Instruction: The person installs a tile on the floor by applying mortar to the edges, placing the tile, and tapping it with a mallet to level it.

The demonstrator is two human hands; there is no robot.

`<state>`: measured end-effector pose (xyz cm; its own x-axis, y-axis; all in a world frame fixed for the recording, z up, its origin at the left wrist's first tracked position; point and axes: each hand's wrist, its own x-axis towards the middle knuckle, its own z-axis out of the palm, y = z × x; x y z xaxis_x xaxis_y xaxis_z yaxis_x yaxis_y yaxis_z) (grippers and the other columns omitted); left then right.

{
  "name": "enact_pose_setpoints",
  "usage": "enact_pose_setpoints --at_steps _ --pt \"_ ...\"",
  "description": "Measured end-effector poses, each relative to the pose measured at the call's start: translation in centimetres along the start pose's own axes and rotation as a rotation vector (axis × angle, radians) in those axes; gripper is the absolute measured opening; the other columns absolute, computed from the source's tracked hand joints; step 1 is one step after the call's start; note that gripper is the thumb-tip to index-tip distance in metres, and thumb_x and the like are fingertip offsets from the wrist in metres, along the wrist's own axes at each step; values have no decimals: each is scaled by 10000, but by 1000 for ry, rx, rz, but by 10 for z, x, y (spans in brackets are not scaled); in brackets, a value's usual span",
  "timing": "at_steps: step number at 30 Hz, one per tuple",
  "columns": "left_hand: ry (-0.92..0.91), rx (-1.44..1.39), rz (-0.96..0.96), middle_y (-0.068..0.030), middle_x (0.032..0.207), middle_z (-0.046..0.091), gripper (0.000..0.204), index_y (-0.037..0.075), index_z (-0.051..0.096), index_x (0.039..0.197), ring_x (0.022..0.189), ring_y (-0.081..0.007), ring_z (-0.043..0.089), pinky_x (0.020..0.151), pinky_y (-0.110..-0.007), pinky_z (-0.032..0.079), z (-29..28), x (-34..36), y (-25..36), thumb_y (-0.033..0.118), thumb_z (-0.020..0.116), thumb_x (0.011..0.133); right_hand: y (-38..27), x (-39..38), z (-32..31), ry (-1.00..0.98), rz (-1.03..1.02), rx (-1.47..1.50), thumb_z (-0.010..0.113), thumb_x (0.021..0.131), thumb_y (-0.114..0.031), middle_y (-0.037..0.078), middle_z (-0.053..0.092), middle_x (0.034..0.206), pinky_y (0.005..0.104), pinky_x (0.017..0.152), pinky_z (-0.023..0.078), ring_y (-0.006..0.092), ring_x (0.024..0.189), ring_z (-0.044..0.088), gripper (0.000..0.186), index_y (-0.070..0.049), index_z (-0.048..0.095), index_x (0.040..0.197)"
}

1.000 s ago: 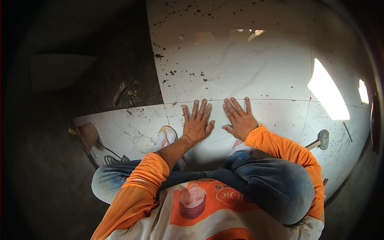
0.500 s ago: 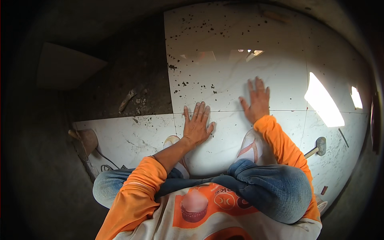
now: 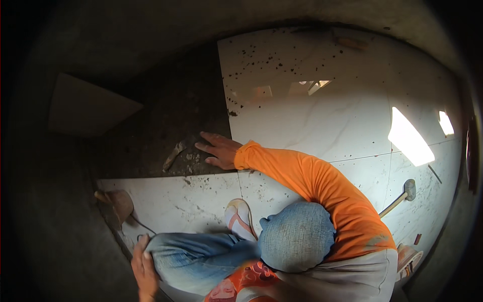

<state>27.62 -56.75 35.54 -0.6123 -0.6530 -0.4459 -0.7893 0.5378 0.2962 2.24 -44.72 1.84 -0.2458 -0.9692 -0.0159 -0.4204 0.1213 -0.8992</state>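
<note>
My right hand (image 3: 219, 149), its arm in an orange sleeve, stretches leftward over the edge of the white marbled floor tile (image 3: 302, 121). Its fingers are spread and hold nothing, above a dark patch of bare ground (image 3: 171, 116). Just left of the fingertips lies a short, pale, stick-like piece (image 3: 173, 157), with whitish crumbs (image 3: 192, 162) beside it. At the lower left my left hand (image 3: 144, 269) rests against my bent left knee, fingers stretched out and nothing seen in it.
A mallet (image 3: 410, 190) with a wooden handle lies on the tiles at right. A brown trowel-like tool (image 3: 118, 207) and a dark cord (image 3: 143, 225) lie at left. One loose tile (image 3: 90, 108) stands near the far left wall. Dark crumbs (image 3: 261, 55) dot the far tile.
My right hand has left the tile and moved left to the bare patch. The left hand has lifted off the tile and dropped back beside my knee. My body has shifted.
</note>
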Motion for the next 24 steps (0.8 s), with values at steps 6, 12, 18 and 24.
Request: enact_pose_setpoints --at_steps 6,12,18,24 --pt "366 56 262 -261 1155 616 487 -52 615 1128 1013 -379 616 880 -450 462 18 -26 -19 379 435 988 142 -68 -183 1077 1006 -861 426 958 -429 270 247 1502 582 1133 133 406 1419 175 657 17 328 1429" --pt "286 -133 294 -194 1123 643 421 -33 623 1144 1013 -331 599 896 -393 451 25 27 -7 316 428 1013 92 41 -105 444 445 -640 533 888 -494 235 292 1494 571 1162 98 393 1429 189 721 -87 340 1450" --pt "169 -153 384 -180 1115 648 413 -13 636 1150 982 -301 606 886 -381 457 22 46 -5 340 481 1000 118 47 -188 885 603 -848 478 918 -484 210 380 1451 573 1137 168 396 1375 298 656 -37 425 1395" --pt "189 -150 391 -157 1071 650 400 -6 628 1168 896 -258 595 832 -336 468 27 55 16 330 508 986 69 70 -119 393 222 -380 533 910 -426 203 354 1475 537 1147 199 396 1386 278 576 -62 476 1353"
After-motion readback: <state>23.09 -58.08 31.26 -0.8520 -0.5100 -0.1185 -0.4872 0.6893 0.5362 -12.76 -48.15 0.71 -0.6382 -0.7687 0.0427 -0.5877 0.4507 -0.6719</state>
